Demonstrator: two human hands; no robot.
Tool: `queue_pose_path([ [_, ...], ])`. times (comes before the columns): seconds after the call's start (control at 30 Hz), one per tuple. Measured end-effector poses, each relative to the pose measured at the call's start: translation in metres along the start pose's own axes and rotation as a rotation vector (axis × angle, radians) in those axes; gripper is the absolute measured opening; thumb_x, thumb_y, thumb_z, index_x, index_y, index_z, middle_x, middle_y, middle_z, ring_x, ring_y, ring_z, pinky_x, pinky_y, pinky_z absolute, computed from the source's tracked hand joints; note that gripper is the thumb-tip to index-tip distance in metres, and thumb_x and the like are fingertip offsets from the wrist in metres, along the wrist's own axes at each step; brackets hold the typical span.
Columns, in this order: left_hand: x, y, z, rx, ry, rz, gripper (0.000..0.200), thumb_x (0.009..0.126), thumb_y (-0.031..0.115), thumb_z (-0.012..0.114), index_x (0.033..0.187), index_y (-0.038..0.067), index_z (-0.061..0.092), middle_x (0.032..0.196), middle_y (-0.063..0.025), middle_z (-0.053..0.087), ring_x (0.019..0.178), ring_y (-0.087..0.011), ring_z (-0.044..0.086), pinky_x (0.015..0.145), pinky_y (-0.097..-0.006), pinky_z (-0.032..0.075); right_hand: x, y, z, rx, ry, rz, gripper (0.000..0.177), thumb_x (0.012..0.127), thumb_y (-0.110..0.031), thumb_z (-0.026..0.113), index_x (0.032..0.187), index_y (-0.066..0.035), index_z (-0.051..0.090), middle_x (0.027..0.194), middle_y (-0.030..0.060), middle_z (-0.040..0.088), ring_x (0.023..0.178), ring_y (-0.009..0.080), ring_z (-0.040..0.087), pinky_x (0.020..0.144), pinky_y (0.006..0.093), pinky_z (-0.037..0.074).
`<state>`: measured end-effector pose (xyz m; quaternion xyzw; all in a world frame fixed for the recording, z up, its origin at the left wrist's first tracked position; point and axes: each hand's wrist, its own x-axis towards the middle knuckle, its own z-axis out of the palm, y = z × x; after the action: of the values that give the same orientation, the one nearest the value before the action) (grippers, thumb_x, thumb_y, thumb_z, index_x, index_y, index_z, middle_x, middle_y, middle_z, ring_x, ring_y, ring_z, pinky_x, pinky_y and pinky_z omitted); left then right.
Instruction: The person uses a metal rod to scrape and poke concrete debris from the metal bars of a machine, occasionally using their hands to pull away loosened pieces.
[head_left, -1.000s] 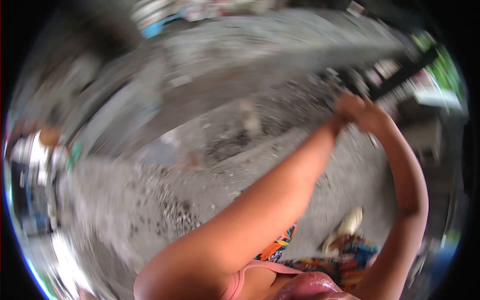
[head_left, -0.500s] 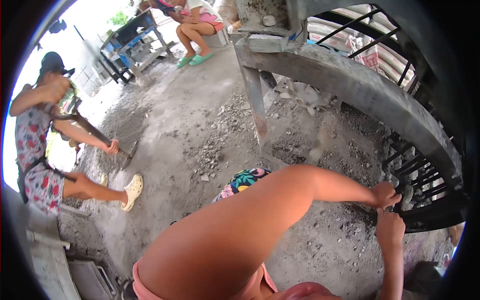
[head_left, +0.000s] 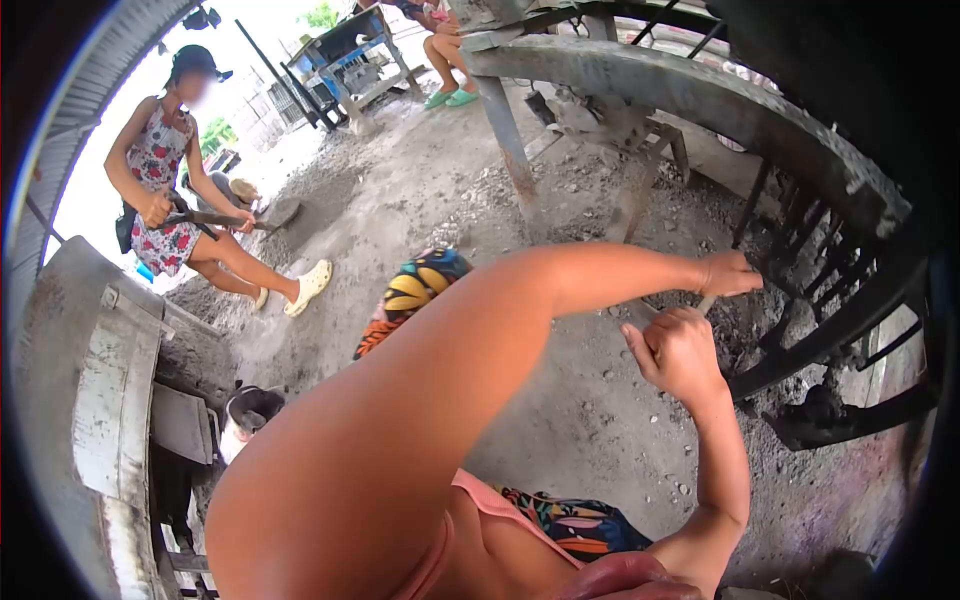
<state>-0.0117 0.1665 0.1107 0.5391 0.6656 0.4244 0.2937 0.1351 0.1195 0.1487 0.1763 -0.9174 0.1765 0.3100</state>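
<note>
My left arm stretches across the middle of the view, and my left hand (head_left: pixel 730 272) is closed around the far part of a pale wooden handle (head_left: pixel 707 303). My right hand (head_left: pixel 680 350) grips the same handle just below it, fist closed. Both hands are right in front of a black metal bar frame (head_left: pixel 830 330) that stands over dark gravelly ground (head_left: pixel 600 400). The handle's working end is hidden behind my hands.
A person in a floral dress (head_left: pixel 160 180) stands at the left holding a shovel (head_left: pixel 240 222) over a gravel pile. Another person sits at the top (head_left: pixel 445 60) beside a blue bench (head_left: pixel 345 60). A grey beam (head_left: pixel 700 95) on a post (head_left: pixel 510 140) curves overhead. Grey machinery (head_left: pixel 100 380) fills the left.
The view has swung and steadied after a blur. My hands, low against the black bars half a second ago, are now higher and further left. The person at the left has straightened up.
</note>
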Motion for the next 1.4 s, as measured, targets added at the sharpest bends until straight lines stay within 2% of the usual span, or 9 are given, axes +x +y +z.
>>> queue_pose_path([
  [0.17, 0.009, -0.013, 0.001, 0.190, 0.049, 0.102, 0.048, 0.083, 0.038, 0.052, 0.052, 0.002, 0.051, 0.047, -0.0101, 0.046, 0.045, -0.0186, 0.045, 0.049, -0.0362, 0.037, 0.013, 0.008, -0.024, 0.198, 0.094, 0.209, 0.037, 0.081, -0.020, 0.064, 0.052, 0.001, 0.055, 0.056, 0.0164, 0.053, 0.053, 0.0333, 0.054, 0.049, 0.0417, 0.042],
  [0.23, 0.015, -0.019, 0.002, 0.561, 0.005, 0.465, 0.045, 0.083, 0.039, 0.052, 0.063, -0.001, 0.056, 0.055, -0.0162, 0.050, 0.051, -0.0209, 0.047, 0.051, -0.0394, 0.039, 0.020, 0.018, -0.022, 0.174, 0.017, 0.308, 0.037, 0.082, -0.023, 0.062, 0.056, 0.002, 0.057, 0.056, 0.0182, 0.054, 0.055, 0.0343, 0.055, 0.053, 0.0428, 0.043],
  [0.37, 0.002, -0.002, 0.010, 0.325, 0.129, 0.023, 0.047, 0.083, 0.041, 0.053, 0.070, -0.004, 0.058, 0.058, -0.0201, 0.052, 0.052, -0.0223, 0.047, 0.052, -0.0403, 0.040, 0.024, 0.023, -0.016, 0.251, -0.360, 0.262, 0.040, 0.081, -0.031, 0.059, 0.060, 0.002, 0.063, 0.058, 0.0196, 0.058, 0.060, 0.0353, 0.059, 0.061, 0.0445, 0.046],
  [0.7, 0.008, -0.014, 0.015, 0.393, -0.018, 0.286, 0.046, 0.086, 0.037, 0.043, 0.062, 0.001, 0.058, 0.057, -0.0214, 0.054, 0.052, -0.0370, 0.053, 0.055, -0.0455, 0.042, 0.021, 0.014, -0.007, 0.025, -0.386, 0.348, 0.036, 0.078, -0.028, 0.061, 0.053, -0.001, 0.061, 0.053, 0.0178, 0.056, 0.054, 0.0344, 0.058, 0.060, 0.0429, 0.047],
  [0.73, 0.005, -0.006, 0.016, 0.298, -0.024, 0.150, 0.041, 0.085, 0.037, 0.044, 0.062, 0.005, 0.057, 0.057, -0.0189, 0.055, 0.055, -0.0370, 0.055, 0.056, -0.0468, 0.044, 0.026, 0.012, -0.008, -0.022, -0.421, 0.409, 0.037, 0.078, -0.027, 0.061, 0.050, -0.003, 0.059, 0.049, 0.0167, 0.053, 0.050, 0.0350, 0.056, 0.057, 0.0432, 0.046],
  [0.77, 0.005, -0.011, 0.016, 0.336, -0.029, 0.388, 0.040, 0.083, 0.039, 0.046, 0.063, 0.006, 0.057, 0.058, -0.0201, 0.055, 0.056, -0.0381, 0.055, 0.056, -0.0473, 0.044, 0.031, 0.009, -0.008, -0.038, -0.427, 0.408, 0.035, 0.078, -0.026, 0.062, 0.050, -0.004, 0.059, 0.049, 0.0159, 0.053, 0.050, 0.0342, 0.055, 0.054, 0.0432, 0.044],
  [1.03, 0.015, -0.014, 0.025, 0.196, 0.117, 0.254, 0.047, 0.077, 0.041, 0.048, 0.058, 0.001, 0.063, 0.057, -0.0200, 0.058, 0.060, -0.0392, 0.059, 0.063, -0.0482, 0.048, 0.042, 0.003, 0.000, -0.065, -0.354, 0.541, 0.034, 0.074, -0.012, 0.065, 0.050, 0.002, 0.046, 0.048, 0.0179, 0.046, 0.043, 0.0347, 0.047, 0.043, 0.0415, 0.032],
  [1.13, 0.012, -0.014, 0.033, 0.149, 0.155, 0.307, 0.048, 0.078, 0.040, 0.047, 0.057, 0.000, 0.062, 0.057, -0.0207, 0.057, 0.059, -0.0402, 0.058, 0.062, -0.0484, 0.048, 0.033, 0.001, 0.000, 0.084, -0.169, 0.644, 0.044, 0.081, -0.012, 0.063, 0.052, 0.004, 0.034, 0.044, 0.0136, 0.031, 0.041, 0.0214, 0.023, 0.042, 0.0361, 0.019],
  [1.4, 0.005, -0.011, 0.023, 0.263, 0.039, 0.267, 0.048, 0.076, 0.042, 0.050, 0.059, -0.002, 0.061, 0.060, -0.0233, 0.057, 0.061, -0.0386, 0.060, 0.059, -0.0458, 0.047, 0.019, 0.017, 0.000, 0.412, -0.098, 0.660, 0.043, 0.084, -0.015, 0.062, 0.055, 0.002, 0.035, 0.047, 0.0028, 0.027, 0.050, 0.0072, 0.024, 0.043, 0.0324, 0.020],
])
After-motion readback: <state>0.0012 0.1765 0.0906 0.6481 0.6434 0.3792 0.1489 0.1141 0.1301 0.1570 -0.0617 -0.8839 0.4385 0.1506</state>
